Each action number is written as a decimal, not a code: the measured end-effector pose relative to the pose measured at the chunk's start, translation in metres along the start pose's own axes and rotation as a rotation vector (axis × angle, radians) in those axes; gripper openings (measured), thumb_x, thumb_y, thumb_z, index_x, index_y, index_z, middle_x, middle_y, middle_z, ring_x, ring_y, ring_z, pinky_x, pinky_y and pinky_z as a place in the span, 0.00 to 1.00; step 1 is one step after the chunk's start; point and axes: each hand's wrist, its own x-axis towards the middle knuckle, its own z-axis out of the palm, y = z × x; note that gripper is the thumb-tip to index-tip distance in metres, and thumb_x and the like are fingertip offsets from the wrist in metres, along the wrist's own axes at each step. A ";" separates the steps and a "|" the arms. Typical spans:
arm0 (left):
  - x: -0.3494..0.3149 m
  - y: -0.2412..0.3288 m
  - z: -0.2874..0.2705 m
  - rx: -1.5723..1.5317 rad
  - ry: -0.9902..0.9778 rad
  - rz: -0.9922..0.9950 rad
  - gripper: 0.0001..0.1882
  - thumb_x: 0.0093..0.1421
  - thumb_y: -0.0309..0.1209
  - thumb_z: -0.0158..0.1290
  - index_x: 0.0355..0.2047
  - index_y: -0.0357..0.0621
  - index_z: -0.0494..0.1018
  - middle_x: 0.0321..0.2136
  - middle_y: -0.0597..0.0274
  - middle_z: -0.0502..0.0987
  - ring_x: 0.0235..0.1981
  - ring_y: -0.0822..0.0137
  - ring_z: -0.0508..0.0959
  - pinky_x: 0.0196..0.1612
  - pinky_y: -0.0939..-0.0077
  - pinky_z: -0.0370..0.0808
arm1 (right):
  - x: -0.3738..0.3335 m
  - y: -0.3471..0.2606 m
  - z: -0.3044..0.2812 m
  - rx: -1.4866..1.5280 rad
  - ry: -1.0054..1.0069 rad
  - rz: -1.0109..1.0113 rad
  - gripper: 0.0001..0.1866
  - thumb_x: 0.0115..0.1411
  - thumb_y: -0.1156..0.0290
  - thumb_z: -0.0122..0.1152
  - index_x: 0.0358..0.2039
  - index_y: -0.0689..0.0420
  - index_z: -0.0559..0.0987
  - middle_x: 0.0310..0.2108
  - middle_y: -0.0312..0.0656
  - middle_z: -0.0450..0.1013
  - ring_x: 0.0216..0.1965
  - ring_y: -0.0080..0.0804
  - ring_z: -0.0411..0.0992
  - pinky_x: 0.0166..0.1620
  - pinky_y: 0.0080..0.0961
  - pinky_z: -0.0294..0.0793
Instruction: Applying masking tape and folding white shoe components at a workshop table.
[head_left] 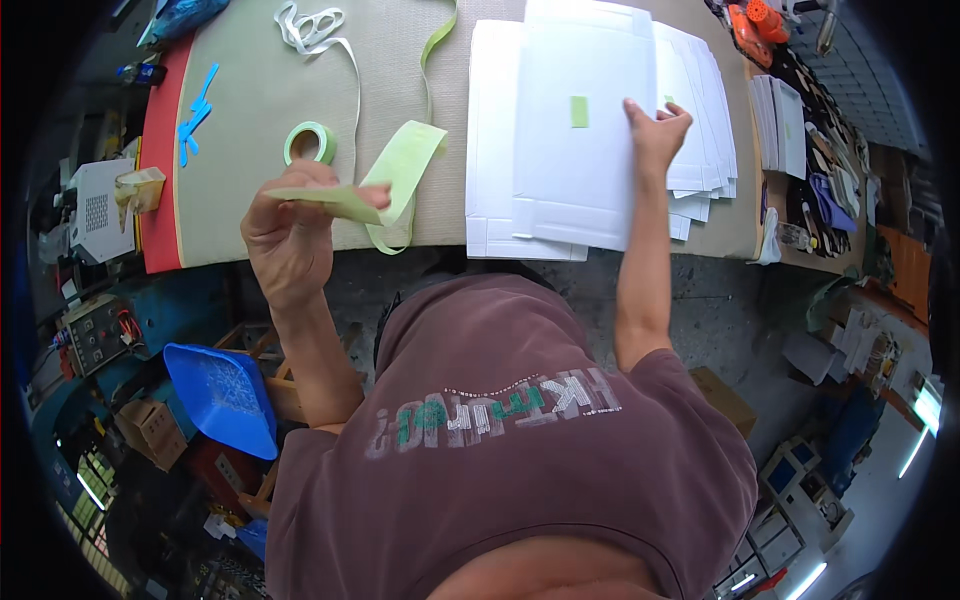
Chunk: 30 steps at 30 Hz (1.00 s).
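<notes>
My left hand [295, 235] is raised over the front of the table, its fingers closed on a pale green strip [405, 165], which looks like wide tape. The strip bends below the fingers and curls up to the right. Behind that hand lies a roll of green tape [310, 143]. On the right, my right hand [658, 138] is at the right edge of the top white cardboard sheet [580, 180], thumb over its face and fingers past the edge; they appear to pinch it. A small green patch [579, 112] is on this sheet. More white sheets [490, 150] lie beneath.
White ribbon [312, 30] and green ribbon [436, 42] trail across the table [240, 120]. Blue strips [195, 125] lie at left. Folded white pieces [778, 125] and tools stand along the right edge. A blue scoop-shaped bin [222, 390] sits low at left.
</notes>
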 end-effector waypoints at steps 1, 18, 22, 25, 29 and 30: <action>0.000 0.004 0.005 0.173 0.031 -0.087 0.14 0.60 0.16 0.57 0.46 0.36 0.76 0.36 0.59 0.80 0.29 0.73 0.76 0.33 0.85 0.74 | 0.031 0.006 -0.025 -0.026 0.023 -0.070 0.38 0.53 0.56 0.74 0.53 0.66 0.64 0.43 0.55 0.70 0.47 0.49 0.73 0.50 0.37 0.77; -0.002 0.024 0.017 0.277 0.287 -0.201 0.15 0.58 0.19 0.57 0.47 0.32 0.76 0.36 0.50 0.81 0.27 0.71 0.76 0.32 0.85 0.77 | -0.086 -0.026 0.059 0.179 -0.282 -0.281 0.24 0.49 0.61 0.77 0.37 0.68 0.79 0.43 0.53 0.75 0.51 0.45 0.72 0.59 0.35 0.69; -0.019 0.036 -0.010 0.109 0.192 -0.127 0.14 0.60 0.19 0.54 0.48 0.34 0.72 0.42 0.46 0.79 0.32 0.67 0.78 0.35 0.80 0.77 | -0.082 -0.004 0.090 -0.416 0.088 -0.222 0.35 0.46 0.53 0.78 0.42 0.69 0.74 0.39 0.55 0.72 0.48 0.48 0.72 0.57 0.38 0.70; -0.021 0.031 -0.015 0.067 0.116 -0.065 0.13 0.60 0.18 0.54 0.47 0.35 0.70 0.44 0.43 0.78 0.36 0.61 0.80 0.39 0.76 0.79 | -0.079 -0.003 0.094 -0.625 0.182 -0.185 0.40 0.45 0.51 0.79 0.46 0.68 0.71 0.37 0.55 0.71 0.46 0.48 0.72 0.55 0.40 0.71; -0.014 0.029 -0.010 -0.304 -0.078 0.048 0.11 0.59 0.19 0.56 0.42 0.34 0.70 0.45 0.36 0.76 0.40 0.46 0.82 0.44 0.65 0.83 | -0.071 -0.005 0.087 -0.657 0.081 -0.149 0.43 0.44 0.51 0.80 0.49 0.65 0.66 0.36 0.53 0.69 0.43 0.48 0.73 0.51 0.40 0.74; -0.008 0.046 -0.001 -0.715 -0.154 0.035 0.10 0.59 0.20 0.56 0.41 0.34 0.70 0.43 0.34 0.76 0.38 0.44 0.82 0.43 0.64 0.84 | -0.069 -0.006 0.083 -0.541 0.040 -0.111 0.42 0.45 0.52 0.80 0.49 0.65 0.66 0.36 0.53 0.69 0.42 0.47 0.73 0.50 0.40 0.74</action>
